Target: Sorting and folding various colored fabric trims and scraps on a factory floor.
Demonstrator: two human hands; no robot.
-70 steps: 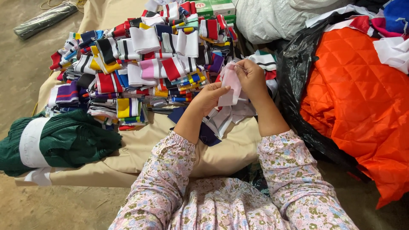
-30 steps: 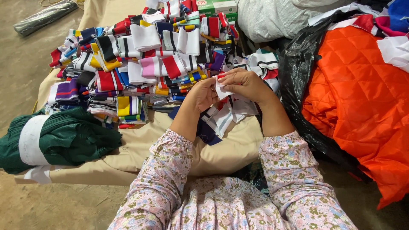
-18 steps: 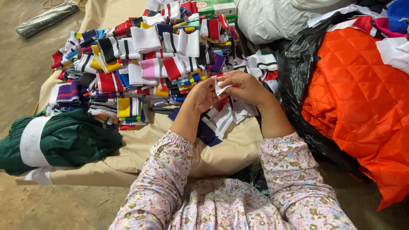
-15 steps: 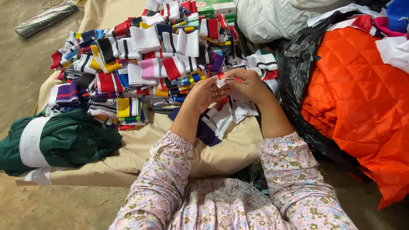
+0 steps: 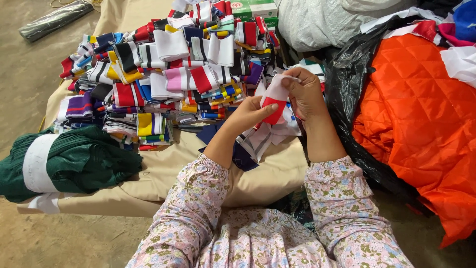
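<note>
Head view: my right hand (image 5: 306,94) pinches the top edge of a white and red fabric strip (image 5: 274,101), while my left hand (image 5: 248,115) grips its lower part; it hangs just above loose strips (image 5: 270,135), beside the pile of striped bands (image 5: 168,74) on the beige cloth (image 5: 198,168)
</note>
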